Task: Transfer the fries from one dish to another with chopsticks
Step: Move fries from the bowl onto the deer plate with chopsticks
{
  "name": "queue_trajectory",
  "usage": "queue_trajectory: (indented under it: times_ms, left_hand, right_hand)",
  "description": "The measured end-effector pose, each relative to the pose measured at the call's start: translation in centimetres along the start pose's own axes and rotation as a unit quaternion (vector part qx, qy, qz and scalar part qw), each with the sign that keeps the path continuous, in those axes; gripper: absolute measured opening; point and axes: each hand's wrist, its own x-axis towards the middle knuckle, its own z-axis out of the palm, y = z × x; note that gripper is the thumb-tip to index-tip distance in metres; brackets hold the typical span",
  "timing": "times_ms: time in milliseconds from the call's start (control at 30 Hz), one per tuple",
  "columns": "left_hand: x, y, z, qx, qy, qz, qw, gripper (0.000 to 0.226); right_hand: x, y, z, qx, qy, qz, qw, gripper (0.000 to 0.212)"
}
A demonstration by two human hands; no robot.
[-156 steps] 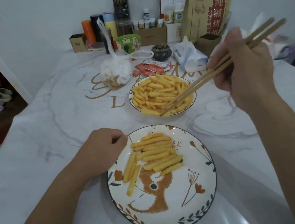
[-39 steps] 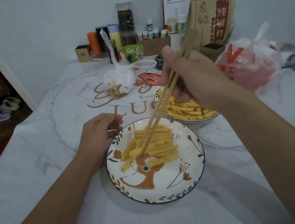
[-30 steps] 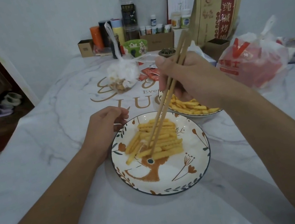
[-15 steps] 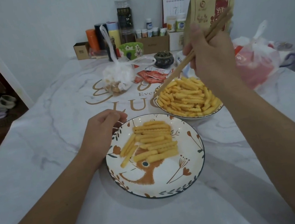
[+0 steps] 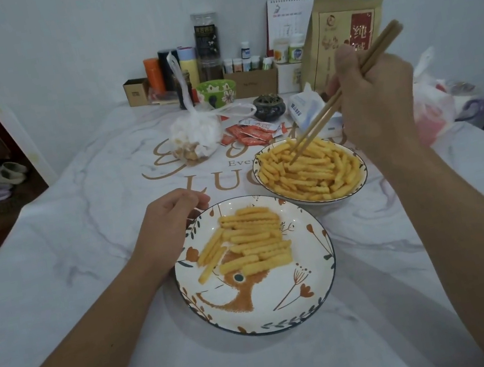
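Observation:
A decorated plate point(image 5: 318, 292) with a deer picture lies near me, several crinkle fries point(image 5: 252, 241) laid across its upper half. Behind it to the right stands a bowl point(image 5: 359, 177) heaped with fries point(image 5: 309, 171). My right hand point(image 5: 377, 98) grips a pair of wooden chopsticks point(image 5: 319, 117) above the bowl's far right side; their tips dip into the fries at the bowl's middle. My left hand point(image 5: 167, 225) rests with curled fingers against the plate's upper left rim.
On the marble table point(image 5: 73, 277) behind the dishes lie a knotted plastic bag of snacks point(image 5: 197, 139), red sauce packets point(image 5: 252, 131), a dark incense burner point(image 5: 269, 105) and a tissue pack point(image 5: 305, 107). Bottles, boxes and a green bowl point(image 5: 217, 92) line the wall; a red-white bag point(image 5: 435, 113) sits right.
My right hand has carried the chopsticks from the plate back over the bowl and lowered their tips into the fries there. The left hand has stayed at the plate's rim.

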Motion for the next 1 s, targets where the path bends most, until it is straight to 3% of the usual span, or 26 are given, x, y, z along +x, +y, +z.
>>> queue_trajectory:
  times_ms: [167, 300, 400, 533, 700, 800, 900, 1000]
  left_hand:
    - [0.0, 0.0, 0.1, 0.0, 0.001, -0.005, 1.0, 0.035]
    - [-0.1, 0.0, 0.1, 0.0, 0.001, -0.007, 1.0, 0.035]
    - [-0.1, 0.1, 0.1, -0.004, 0.001, -0.01, 1.0, 0.033]
    - [-0.1, 0.2, 0.1, -0.008, -0.002, -0.012, 1.0, 0.033]
    - [-0.1, 0.2, -0.1, -0.024, -0.005, -0.013, 1.0, 0.033]
    - [-0.1, 0.2, -0.1, -0.022, -0.006, -0.01, 1.0, 0.033]
    - [0.0, 0.1, 0.0, -0.014, -0.007, -0.008, 1.0, 0.033]
    - [0.0, 0.1, -0.2, -0.004, -0.009, -0.007, 1.0, 0.033]
  right_hand:
    - [-0.3, 0.5, 0.7, -0.091, -0.052, -0.018, 0.994, 0.068]
    - [-0.4, -0.1, 0.2, -0.073, -0.036, -0.023, 0.996, 0.06]
    - [-0.4, -0.6, 0.2, -0.015, -0.005, -0.023, 1.0, 0.055]
    - [-0.9, -1.9, 0.5, 0.149, -0.013, 0.021, 0.989, 0.06]
    - [-1.6, -3.9, 0.5, 0.284, -0.089, 0.085, 0.951, 0.064]
    - [-1.8, -4.5, 0.3, 0.303, -0.149, 0.111, 0.935, 0.065]
    - [-1.7, -5.0, -0.4, 0.257, -0.222, 0.113, 0.934, 0.063]
    - [-2.1, -5.6, -0.3, 0.139, -0.309, 0.098, 0.936, 0.063]
